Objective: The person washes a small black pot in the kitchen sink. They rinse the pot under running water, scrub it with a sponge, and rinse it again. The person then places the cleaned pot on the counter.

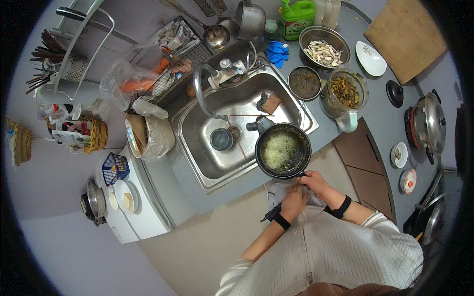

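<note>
A small black frying pan (283,151) hangs over the near right edge of the stainless steel sink (200,174). Foamy yellowish-green liquid (279,150) and dark bits lie in it. My right hand (314,184) grips the pan's short handle. Just beside it, my left hand (294,203) has its fingertips close under the handle; whether they touch it is hidden. In the sink are a dark round cup-like container (221,139), a sponge (271,104), a dark scouring pad (262,100) and a pair of thin sticks. Behind the pan sits another dark object with a stub handle (253,127).
Right of the sink stand a mesh strainer (304,82), a clear jug of chopped brown-yellow food (346,92) and a steel bowl of pale sliced pieces (324,51). The faucet (200,85) arches over the basin. A lidded pot (431,124) is at the far right.
</note>
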Demonstrator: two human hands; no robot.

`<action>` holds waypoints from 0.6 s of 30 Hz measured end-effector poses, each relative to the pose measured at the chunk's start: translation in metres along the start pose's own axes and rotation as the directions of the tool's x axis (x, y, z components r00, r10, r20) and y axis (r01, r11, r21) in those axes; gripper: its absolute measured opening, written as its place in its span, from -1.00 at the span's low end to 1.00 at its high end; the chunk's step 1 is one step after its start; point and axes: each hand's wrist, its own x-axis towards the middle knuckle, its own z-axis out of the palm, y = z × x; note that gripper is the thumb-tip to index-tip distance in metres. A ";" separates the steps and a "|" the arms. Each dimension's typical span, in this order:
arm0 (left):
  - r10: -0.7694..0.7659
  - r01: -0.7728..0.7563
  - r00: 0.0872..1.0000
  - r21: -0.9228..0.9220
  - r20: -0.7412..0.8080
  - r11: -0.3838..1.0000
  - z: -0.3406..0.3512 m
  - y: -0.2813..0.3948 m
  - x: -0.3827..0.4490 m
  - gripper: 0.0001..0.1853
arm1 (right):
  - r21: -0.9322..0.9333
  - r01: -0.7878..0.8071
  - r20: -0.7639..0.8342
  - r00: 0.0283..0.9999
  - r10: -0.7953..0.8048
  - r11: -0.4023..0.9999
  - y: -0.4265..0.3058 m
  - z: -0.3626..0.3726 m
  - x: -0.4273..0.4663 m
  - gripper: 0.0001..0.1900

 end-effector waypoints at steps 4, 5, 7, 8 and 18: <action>0.055 -0.052 0.997 -0.071 0.048 0.996 -0.031 -0.011 -0.034 -0.63 | -0.032 0.034 -0.065 0.997 -0.036 0.999 0.009 0.003 0.002 -0.80; 0.013 -0.003 0.997 -0.130 0.077 0.992 -0.042 -0.016 -0.043 -0.64 | -0.029 0.010 -0.097 0.995 -0.013 1.000 0.011 0.005 0.004 -0.81; -0.062 0.074 0.996 -0.232 0.060 0.970 -0.064 -0.030 -0.059 -0.65 | -0.011 -0.001 -0.131 0.991 -0.001 1.000 0.012 0.007 0.007 -0.82; -0.105 0.119 0.993 -0.286 0.062 0.951 -0.074 -0.036 -0.067 -0.66 | -0.017 -0.006 -0.168 0.986 0.003 1.000 0.014 0.009 0.007 -0.83; -0.419 0.112 0.866 -0.712 -0.272 0.693 -0.134 -0.092 -0.119 -0.77 | -0.302 0.278 -0.302 0.879 -0.368 0.912 0.046 0.039 -0.010 -0.79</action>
